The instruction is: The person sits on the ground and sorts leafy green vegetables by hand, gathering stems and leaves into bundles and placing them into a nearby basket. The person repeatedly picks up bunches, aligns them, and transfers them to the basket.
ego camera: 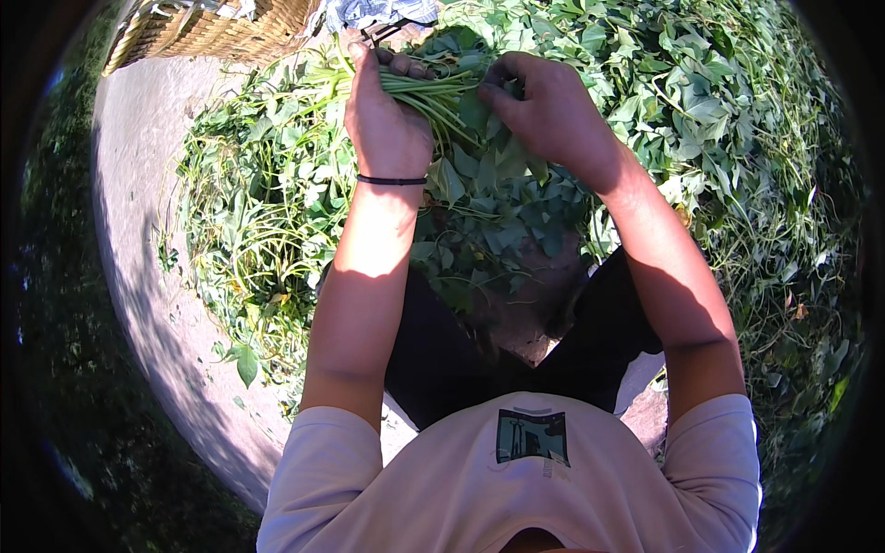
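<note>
My left hand (pixel 390 114), with a thin dark band at its wrist, is closed around a bundle of green leafy-plant stems (pixel 442 93). The stems lie across the palm, their ends sticking out on both sides. Just to the right, my right hand (pixel 539 104) is bent with thumb and forefinger close together at the leaves (pixel 477 114) beside the bundle. Whether those fingertips pinch a leaf or stem cannot be told. Below both hands, loose green leaves (pixel 511 214) lie in shade between my knees.
A large heap of leafy vines (pixel 705 104) spreads at the right. Another pile of cut stems and leaves (pixel 256 207) lies at the left on pale ground (pixel 159 242). A woven basket (pixel 214 38) stands at the top left, beside a crumpled patterned cloth (pixel 384 12).
</note>
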`<action>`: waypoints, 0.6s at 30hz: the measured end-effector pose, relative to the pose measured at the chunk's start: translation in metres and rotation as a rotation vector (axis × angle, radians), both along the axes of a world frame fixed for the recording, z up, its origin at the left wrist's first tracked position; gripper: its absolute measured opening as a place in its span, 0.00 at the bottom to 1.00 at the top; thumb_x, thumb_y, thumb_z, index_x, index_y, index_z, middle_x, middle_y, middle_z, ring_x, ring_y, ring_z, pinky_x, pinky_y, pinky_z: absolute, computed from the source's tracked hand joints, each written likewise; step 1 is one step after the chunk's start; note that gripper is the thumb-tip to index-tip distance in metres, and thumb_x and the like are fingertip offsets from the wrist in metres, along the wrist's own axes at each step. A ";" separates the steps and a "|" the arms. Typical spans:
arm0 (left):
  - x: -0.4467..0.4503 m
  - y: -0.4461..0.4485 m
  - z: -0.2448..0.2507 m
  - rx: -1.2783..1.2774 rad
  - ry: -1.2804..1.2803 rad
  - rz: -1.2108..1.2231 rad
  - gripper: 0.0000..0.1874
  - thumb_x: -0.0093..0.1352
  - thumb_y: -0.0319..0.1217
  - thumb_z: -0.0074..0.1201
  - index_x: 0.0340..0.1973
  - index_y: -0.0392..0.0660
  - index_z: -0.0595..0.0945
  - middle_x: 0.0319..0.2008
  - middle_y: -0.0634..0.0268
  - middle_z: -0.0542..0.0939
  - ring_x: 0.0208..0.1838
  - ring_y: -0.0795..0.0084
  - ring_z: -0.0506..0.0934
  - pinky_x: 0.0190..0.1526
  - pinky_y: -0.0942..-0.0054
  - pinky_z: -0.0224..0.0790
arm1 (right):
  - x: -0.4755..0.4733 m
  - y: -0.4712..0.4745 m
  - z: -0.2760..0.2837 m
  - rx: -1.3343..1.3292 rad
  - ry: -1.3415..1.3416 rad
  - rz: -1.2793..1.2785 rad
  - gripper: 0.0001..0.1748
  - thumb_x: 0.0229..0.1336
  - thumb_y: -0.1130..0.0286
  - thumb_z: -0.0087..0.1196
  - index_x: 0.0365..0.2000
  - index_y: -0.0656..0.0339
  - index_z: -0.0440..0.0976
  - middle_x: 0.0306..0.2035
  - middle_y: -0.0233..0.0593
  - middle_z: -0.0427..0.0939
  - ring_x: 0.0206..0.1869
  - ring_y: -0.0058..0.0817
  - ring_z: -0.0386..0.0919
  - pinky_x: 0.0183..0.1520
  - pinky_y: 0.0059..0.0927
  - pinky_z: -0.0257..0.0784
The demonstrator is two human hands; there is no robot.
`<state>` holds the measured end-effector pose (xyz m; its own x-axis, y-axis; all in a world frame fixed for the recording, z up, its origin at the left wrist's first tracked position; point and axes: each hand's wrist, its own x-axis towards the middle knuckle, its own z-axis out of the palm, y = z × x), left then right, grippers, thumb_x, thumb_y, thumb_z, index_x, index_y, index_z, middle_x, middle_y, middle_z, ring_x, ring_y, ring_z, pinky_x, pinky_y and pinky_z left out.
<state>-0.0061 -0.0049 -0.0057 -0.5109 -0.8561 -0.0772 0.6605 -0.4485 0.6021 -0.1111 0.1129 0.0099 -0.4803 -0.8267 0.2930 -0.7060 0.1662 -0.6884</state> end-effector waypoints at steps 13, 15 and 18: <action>-0.007 0.001 -0.006 0.023 0.150 -0.031 0.17 0.71 0.43 0.41 0.28 0.44 0.66 0.20 0.68 0.63 0.26 0.72 0.63 0.39 0.67 0.63 | -0.005 -0.002 0.006 -0.091 -0.415 -0.106 0.13 0.51 0.66 0.57 0.32 0.67 0.76 0.25 0.40 0.79 0.26 0.25 0.77 0.32 0.27 0.71; -0.008 0.002 -0.002 0.068 0.179 -0.021 0.17 0.72 0.43 0.37 0.27 0.45 0.65 0.19 0.69 0.61 0.25 0.71 0.62 0.42 0.58 0.64 | -0.018 -0.002 -0.005 -0.268 -0.732 -0.182 0.13 0.52 0.64 0.57 0.31 0.67 0.77 0.26 0.41 0.79 0.25 0.28 0.77 0.31 0.31 0.71; 0.012 -0.032 -0.007 0.131 0.197 0.038 0.19 0.72 0.46 0.35 0.27 0.45 0.63 0.16 0.68 0.61 0.22 0.71 0.63 0.43 0.55 0.64 | -0.068 0.028 0.011 -0.542 -0.927 -0.129 0.15 0.56 0.64 0.56 0.34 0.68 0.76 0.29 0.35 0.79 0.27 0.20 0.76 0.32 0.25 0.72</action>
